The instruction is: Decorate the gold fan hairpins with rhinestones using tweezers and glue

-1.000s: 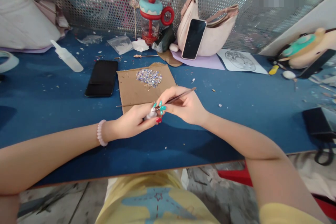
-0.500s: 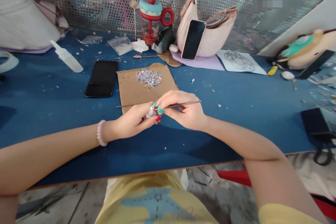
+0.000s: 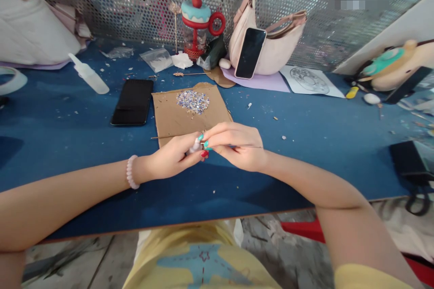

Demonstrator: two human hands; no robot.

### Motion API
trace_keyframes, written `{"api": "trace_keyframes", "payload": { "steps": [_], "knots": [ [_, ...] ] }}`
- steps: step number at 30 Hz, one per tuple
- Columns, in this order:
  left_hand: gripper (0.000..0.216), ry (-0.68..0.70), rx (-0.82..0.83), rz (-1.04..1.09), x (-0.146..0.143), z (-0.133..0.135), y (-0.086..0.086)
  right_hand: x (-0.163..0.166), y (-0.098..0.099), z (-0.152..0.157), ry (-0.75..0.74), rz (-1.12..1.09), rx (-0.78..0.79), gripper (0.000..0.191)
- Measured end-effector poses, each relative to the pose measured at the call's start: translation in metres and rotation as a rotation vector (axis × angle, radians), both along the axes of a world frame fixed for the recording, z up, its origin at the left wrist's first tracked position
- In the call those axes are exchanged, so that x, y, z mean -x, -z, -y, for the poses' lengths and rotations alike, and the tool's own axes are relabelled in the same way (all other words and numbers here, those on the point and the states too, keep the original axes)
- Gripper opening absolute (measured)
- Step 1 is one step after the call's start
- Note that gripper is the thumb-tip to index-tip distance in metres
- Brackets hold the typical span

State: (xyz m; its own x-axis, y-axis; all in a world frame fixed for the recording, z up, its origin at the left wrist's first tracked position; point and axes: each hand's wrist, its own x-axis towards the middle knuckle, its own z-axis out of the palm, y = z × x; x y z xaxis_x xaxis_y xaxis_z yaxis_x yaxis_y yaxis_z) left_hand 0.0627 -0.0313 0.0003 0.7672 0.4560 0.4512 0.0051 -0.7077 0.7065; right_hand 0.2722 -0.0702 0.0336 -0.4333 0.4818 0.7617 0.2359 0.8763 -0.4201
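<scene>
Partly hidden, small, whitish piece (image 3: 194, 147)

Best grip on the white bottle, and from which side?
Probably its wide body, pinched across the two long sides, from above and the near side. The bottle lies on the table, wide end toward the person, thin nozzle pointing away; the flat phone on its right leaves less room there.
</scene>
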Motion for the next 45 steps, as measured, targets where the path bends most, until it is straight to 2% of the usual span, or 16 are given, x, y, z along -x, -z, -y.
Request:
{"api": "trace_keyframes", "payload": {
  "steps": [4, 7, 15, 19, 26, 29, 32, 37, 45],
  "knots": [
    [0.019, 0.010, 0.010, 0.003, 0.000, 0.000, -0.001, 0.001, 0.000, -0.002, -0.013, -0.046, 0.038, 0.006],
    [0.019, 0.035, 0.009, 0.011, 0.000, 0.000, -0.002, 0.001, -0.001, -0.004, -0.028, -0.095, 0.141, 0.005],
    [0.022, 0.082, 0.007, 0.008, 0.001, 0.000, -0.001, 0.003, -0.004, -0.005, -0.205, -0.315, 0.710, 0.008],
    [0.024, 0.086, -0.002, 0.014, 0.000, -0.001, 0.000, 0.006, -0.001, -0.009, -0.310, -0.444, 0.916, 0.012],
    [0.023, 0.048, -0.038, 0.041, -0.001, 0.001, -0.003, 0.002, 0.003, -0.020, -0.338, -0.645, 1.159, 0.027],
    [0.025, 0.042, -0.069, 0.053, -0.001, 0.001, -0.003, 0.001, -0.001, -0.021, -0.305, -0.651, 1.267, 0.047],
    [0.026, 0.045, -0.102, 0.070, -0.002, 0.000, -0.003, 0.001, -0.005, -0.020, -0.299, -0.666, 1.317, 0.061],
    [0.023, 0.055, -0.137, 0.099, -0.003, -0.002, -0.001, 0.003, -0.007, -0.016, -0.416, -0.694, 1.328, 0.060],
    [0.021, 0.044, -0.147, 0.106, -0.001, -0.001, -0.001, 0.005, -0.010, -0.015, -0.423, -0.712, 1.356, 0.063]
  ]
}}
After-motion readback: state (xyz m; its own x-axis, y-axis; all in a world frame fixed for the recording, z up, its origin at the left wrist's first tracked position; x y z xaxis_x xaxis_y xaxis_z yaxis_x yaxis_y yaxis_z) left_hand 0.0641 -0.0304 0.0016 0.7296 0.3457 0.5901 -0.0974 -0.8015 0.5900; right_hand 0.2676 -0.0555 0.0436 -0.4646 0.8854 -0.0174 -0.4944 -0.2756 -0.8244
